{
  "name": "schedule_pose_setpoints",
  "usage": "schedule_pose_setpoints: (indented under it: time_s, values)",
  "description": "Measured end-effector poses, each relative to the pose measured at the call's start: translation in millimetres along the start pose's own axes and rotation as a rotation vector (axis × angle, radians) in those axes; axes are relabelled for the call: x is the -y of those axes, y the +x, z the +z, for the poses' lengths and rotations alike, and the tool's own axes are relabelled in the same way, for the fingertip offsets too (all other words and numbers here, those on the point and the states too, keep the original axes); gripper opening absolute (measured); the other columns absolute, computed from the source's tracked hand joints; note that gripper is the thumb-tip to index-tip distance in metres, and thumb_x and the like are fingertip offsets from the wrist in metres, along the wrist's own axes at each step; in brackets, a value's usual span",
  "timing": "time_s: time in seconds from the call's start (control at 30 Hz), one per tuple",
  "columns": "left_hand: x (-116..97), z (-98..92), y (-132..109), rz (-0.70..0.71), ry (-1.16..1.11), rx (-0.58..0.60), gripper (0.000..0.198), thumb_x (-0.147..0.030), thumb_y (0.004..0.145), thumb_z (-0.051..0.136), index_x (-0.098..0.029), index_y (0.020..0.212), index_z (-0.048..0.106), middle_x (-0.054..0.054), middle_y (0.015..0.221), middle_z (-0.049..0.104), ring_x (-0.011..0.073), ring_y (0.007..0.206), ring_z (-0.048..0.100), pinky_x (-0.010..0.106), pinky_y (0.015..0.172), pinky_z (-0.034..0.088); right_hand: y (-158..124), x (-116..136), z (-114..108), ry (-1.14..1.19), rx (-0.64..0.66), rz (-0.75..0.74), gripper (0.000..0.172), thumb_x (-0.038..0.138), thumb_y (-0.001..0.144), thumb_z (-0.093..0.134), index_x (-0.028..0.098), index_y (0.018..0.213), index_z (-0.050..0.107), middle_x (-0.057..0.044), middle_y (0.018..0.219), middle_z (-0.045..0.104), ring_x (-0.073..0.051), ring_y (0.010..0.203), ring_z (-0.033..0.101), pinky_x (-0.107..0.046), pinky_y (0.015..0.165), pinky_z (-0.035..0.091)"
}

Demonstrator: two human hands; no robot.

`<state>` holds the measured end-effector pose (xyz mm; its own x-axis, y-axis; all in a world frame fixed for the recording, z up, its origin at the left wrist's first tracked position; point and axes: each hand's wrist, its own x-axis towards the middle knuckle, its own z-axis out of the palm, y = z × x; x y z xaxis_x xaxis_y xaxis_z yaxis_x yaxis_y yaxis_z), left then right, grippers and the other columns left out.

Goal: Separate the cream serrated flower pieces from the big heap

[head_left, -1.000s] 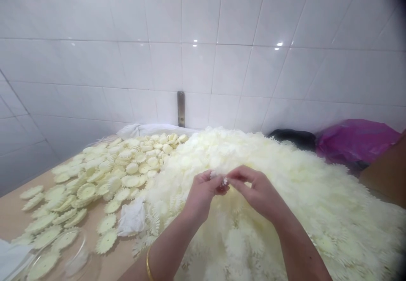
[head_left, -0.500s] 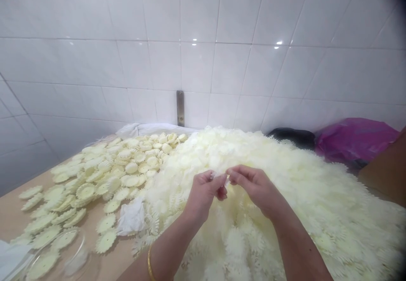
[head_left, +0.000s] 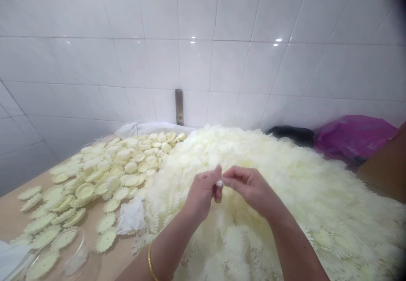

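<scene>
My left hand (head_left: 203, 190) is closed on a small white frilled piece (head_left: 220, 183), with the thumb pointing up. From the other side my right hand (head_left: 249, 183) pinches at the edge of that same piece, its thumb and forefinger together. Fingers cover most of the piece, so its full shape is hidden. Both hands hover over a large heap of pale yellow fabric flower cut-outs (head_left: 285, 179) with notched edges.
On the left, thicker scalloped yellow discs (head_left: 85, 192) lie over the wooden table (head_left: 119, 257). Near them are a crumpled white cloth (head_left: 131, 216) and a clear round container (head_left: 83, 243). Behind stands a tiled wall (head_left: 196, 65); a magenta bag (head_left: 355, 135) and a black bag (head_left: 293, 135) sit at right.
My left thumb has risen off the white piece, which now looks more bunched up. My right fingers have shifted slightly left and down against it.
</scene>
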<state>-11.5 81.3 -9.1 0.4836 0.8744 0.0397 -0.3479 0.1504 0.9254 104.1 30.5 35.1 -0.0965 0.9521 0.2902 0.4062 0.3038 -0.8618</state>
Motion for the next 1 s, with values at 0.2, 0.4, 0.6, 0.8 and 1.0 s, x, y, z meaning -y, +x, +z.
schedule_pose_setpoints:
  time_s: [0.2, 0.4, 0.6, 0.8, 1.0]
  values:
    - [-4.3, 1.0, -2.7, 0.112, 0.204, -0.188, 0.049, -0.052, 0.074, 0.049, -0.016, 0.044, 0.035, -0.005, 0.035, 0.036, 0.004, 0.034, 0.03, 0.02, 0.04, 0.024, 0.5, -14.5, -9.3, -0.476, -0.58, -0.018, 0.017, 0.022, 0.074, 0.045, 0.017, 0.061, 0.055, -0.003, 0.063, 0.058, -0.015, 0.06, 0.052, -0.027, 0.057, 0.039]
    - [-12.1, -2.4, -2.5, 0.301, 0.509, -0.263, 0.032, -0.047, 0.069, 0.057, -0.015, 0.062, 0.053, -0.001, 0.057, 0.054, 0.0084, 0.053, 0.047, 0.02, 0.052, 0.037, -0.2, -17.5, -19.6, -0.538, -0.661, -0.02, 0.026, 0.038, 0.075, 0.053, 0.016, 0.086, 0.058, -0.003, 0.067, 0.057, -0.016, 0.063, 0.053, -0.029, 0.06, 0.041]
    - [-15.7, 5.4, -8.1, 0.474, 0.74, -0.202, 0.031, -0.042, 0.073, 0.054, -0.016, 0.088, 0.06, 0.007, 0.091, 0.06, 0.0179, 0.084, 0.056, 0.028, 0.068, 0.046, -5.0, 1.7, -0.1, -0.473, -0.635, -0.195, 0.014, 0.025, 0.08, 0.049, 0.015, 0.083, 0.058, -0.005, 0.076, 0.058, -0.015, 0.07, 0.054, -0.028, 0.068, 0.042]
    - [-4.1, 20.0, -19.1, 0.655, 0.965, -0.07, 0.027, -0.04, 0.077, 0.05, -0.018, 0.089, 0.06, 0.006, 0.095, 0.06, 0.019, 0.089, 0.054, 0.033, 0.075, 0.046, -48.3, 22.6, -8.1, -0.593, -0.498, -0.185, 0.015, 0.024, 0.083, 0.047, 0.016, 0.089, 0.058, -0.006, 0.086, 0.059, -0.017, 0.081, 0.054, -0.031, 0.073, 0.041]
    - [6.3, 39.6, -47.2, 0.693, 1.1, -0.037, 0.022, -0.04, 0.075, 0.054, -0.022, 0.084, 0.062, 0.005, 0.098, 0.06, 0.0204, 0.094, 0.054, 0.023, 0.053, 0.045, -141.2, 4.4, -40.4, -0.659, -0.669, -0.03, 0.016, 0.026, 0.085, 0.044, 0.017, 0.089, 0.056, -0.005, 0.086, 0.058, -0.017, 0.082, 0.053, -0.032, 0.075, 0.041]
